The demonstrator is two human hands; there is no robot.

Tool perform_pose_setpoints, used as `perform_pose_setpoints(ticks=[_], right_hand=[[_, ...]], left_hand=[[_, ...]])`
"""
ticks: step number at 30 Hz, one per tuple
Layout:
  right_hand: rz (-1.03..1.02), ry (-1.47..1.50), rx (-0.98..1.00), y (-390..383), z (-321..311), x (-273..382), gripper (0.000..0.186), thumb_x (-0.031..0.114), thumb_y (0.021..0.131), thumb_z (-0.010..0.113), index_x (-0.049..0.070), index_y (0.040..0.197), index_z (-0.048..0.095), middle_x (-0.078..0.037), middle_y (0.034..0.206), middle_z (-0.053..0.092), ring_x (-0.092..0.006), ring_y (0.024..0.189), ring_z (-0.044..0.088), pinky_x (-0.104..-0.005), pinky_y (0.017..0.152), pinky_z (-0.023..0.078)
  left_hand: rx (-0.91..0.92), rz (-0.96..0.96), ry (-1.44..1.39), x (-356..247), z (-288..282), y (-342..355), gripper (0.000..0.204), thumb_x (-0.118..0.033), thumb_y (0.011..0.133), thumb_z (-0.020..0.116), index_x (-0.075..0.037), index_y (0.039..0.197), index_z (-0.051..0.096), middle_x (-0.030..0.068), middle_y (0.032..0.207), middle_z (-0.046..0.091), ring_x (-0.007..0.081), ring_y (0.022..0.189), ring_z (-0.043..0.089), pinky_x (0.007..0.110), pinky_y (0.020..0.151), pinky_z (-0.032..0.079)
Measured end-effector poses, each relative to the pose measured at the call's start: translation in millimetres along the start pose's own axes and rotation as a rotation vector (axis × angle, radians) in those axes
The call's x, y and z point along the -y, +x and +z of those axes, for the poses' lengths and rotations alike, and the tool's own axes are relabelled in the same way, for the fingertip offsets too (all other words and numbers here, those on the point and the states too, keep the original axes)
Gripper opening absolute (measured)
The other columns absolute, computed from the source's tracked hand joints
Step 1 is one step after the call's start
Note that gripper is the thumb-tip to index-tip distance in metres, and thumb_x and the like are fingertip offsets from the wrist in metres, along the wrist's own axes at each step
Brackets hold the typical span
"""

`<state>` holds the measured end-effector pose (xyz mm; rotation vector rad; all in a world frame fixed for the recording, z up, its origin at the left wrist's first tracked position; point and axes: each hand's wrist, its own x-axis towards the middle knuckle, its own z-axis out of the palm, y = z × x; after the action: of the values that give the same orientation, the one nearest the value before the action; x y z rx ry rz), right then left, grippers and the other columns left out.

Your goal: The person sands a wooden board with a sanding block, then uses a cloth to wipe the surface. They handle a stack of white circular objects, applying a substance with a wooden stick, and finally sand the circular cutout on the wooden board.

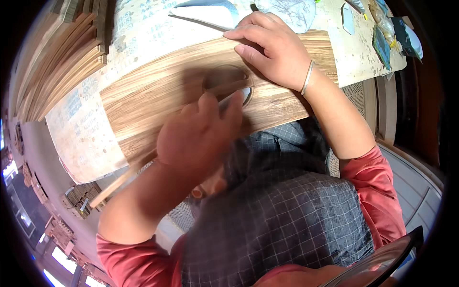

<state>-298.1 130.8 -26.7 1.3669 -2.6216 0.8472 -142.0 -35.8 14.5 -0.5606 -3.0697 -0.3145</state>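
Nearest to us is the dark rim of a pair of glasses (406, 248), and behind it spreads the dark checked apron (291, 215). The largest thing beyond is the table (79, 119), under a pale, blue-printed covering. At its far left corner rises a stack of boards (67, 62). The striped wooden board (153, 103) lies flat, slantwise across the table's middle, reaching toward the near edge. We judge it stiff, fairly heavy for its length and hard to bend, perhaps a little slippery if its face is smooth; it is best held by its two long edges, with both hands spread apart. The right hand (277, 52) rests over the board's far side, thumb and fingers parted and closed round nothing that we can see. The left hand (198, 129), blurred, is bent over the board's middle, its fingers drawn in on a slim pale piece (246, 93); how tightly, we cannot tell. Near the table's far edge lie a bent white-and-blue sheet (210, 13) and a crumpled translucent bag (291, 13), and toward the far right corner a flat greenish packet (381, 45). Beside the pale piece is a dark round shape (222, 79), whether hole or object we cannot tell. Smallest is the thin bracelet (308, 79) on the right wrist.
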Motion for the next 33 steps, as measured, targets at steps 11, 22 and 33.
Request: perform_pose_setpoints(ticks=[11,22,33], right_hand=[[-0.007,0.050,-0.015,-3,2,-4,0.021,0.021,0.086,0.061,0.013,0.103,0.070,-0.006,0.100,0.061,-0.0277,0.101,0.055,-0.0371,0.092,0.045],[-0.060,0.035,-0.008,-2,-2,-5,0.024,0.015,0.085,0.064,0.009,0.108,0.068,-0.007,0.096,0.060,-0.0267,0.093,0.055,-0.0355,0.085,0.045],[-0.018,0.095,-0.024,-4,-1,-8,0.021,0.016,0.084,0.062,0.012,0.102,0.071,-0.007,0.093,0.060,-0.0288,0.094,0.056,-0.0378,0.085,0.046]], left_hand=[[0.115,-0.072,-0.027,-3,-16,-1,0.046,-0.005,0.080,0.058,-0.015,0.125,0.062,0.0083,0.093,0.060,0.0247,0.068,0.063,0.034,0.059,0.051],[-0.064,-0.030,0.080,-7,6,-5,0.049,-0.011,0.077,0.061,-0.015,0.126,0.059,0.0078,0.089,0.058,0.0221,0.068,0.060,0.033,0.058,0.050],[-0.190,0.061,0.297,-5,22,-1,0.034,-0.021,0.082,0.060,-0.018,0.115,0.066,0.0015,0.082,0.053,0.0153,0.062,0.055,0.029,0.049,0.045]])
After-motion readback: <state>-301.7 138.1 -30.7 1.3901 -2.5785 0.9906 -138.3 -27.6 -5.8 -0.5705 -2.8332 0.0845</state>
